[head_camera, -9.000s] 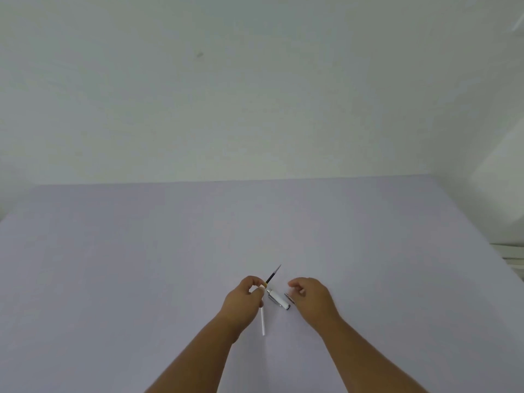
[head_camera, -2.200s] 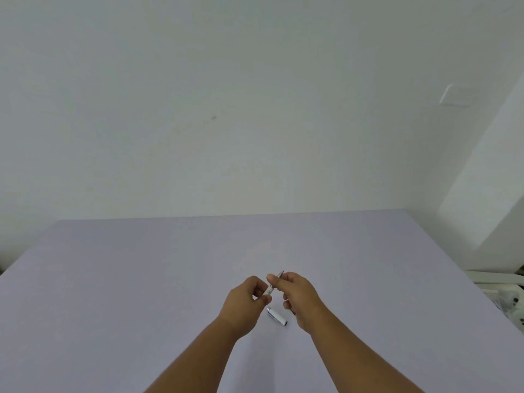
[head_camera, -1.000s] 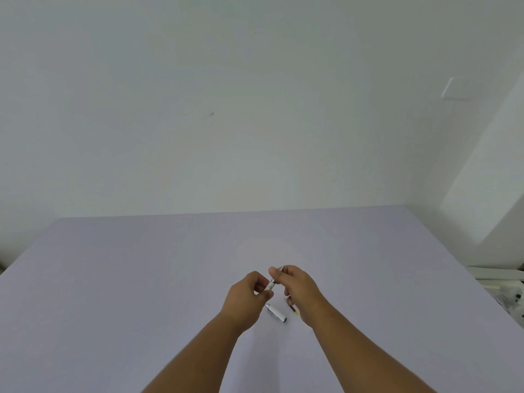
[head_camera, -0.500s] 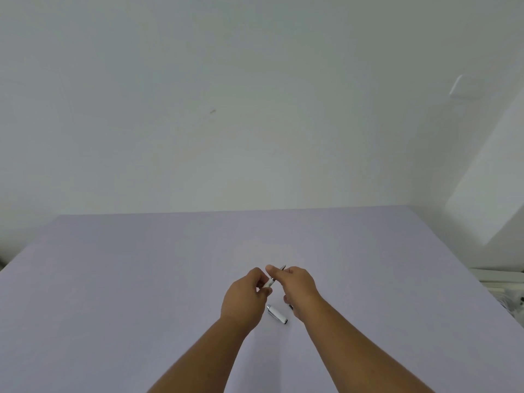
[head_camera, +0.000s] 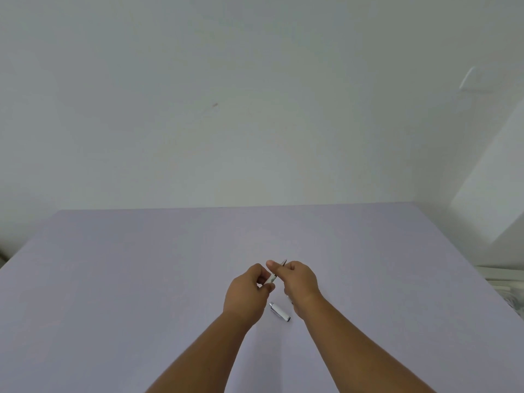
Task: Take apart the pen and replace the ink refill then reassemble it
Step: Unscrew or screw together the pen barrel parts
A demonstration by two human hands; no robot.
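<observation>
Wall [head_camera: 226, 95]: pale, plain, fills upper half; small dark speck on it, and a white plate [head_camera: 472, 78] high at right, blurred.

Surface [head_camera: 113, 279]: lavender-grey, flat, runs from the wall toward the camera; bare apart from pen parts. White clutter at far right edge, too blurred to tell.

Forearms: both bare, come up from bottom edge and converge just right of centre.

Left hand [head_camera: 248, 293]: raised over the surface, fingers curled in, thumb + forefinger pinched tight on lower end of the pen [head_camera: 272, 277].

Right hand [head_camera: 297, 280]: just beside the left, nearly touching it, thumb + fingers closed around the pen's upper part. Thumb lies along the barrel.

Pen: white body w/ metal bits, held off the surface between both hands, tilted up and to the right. Only a short stretch shows between the fingers; thin metal tip [head_camera: 284, 262] sticks out past the right hand's fingers. Can't tell if a seam is open or joined, hidden by fingers.

Cap [head_camera: 280, 311]: white tube w/ silver end and dark tip, lies flat on the surface between the two wrists, below the hands, not touched. Angled down-right.

Small dark bit just under the right hand, near the cap; too small to ID.
</observation>
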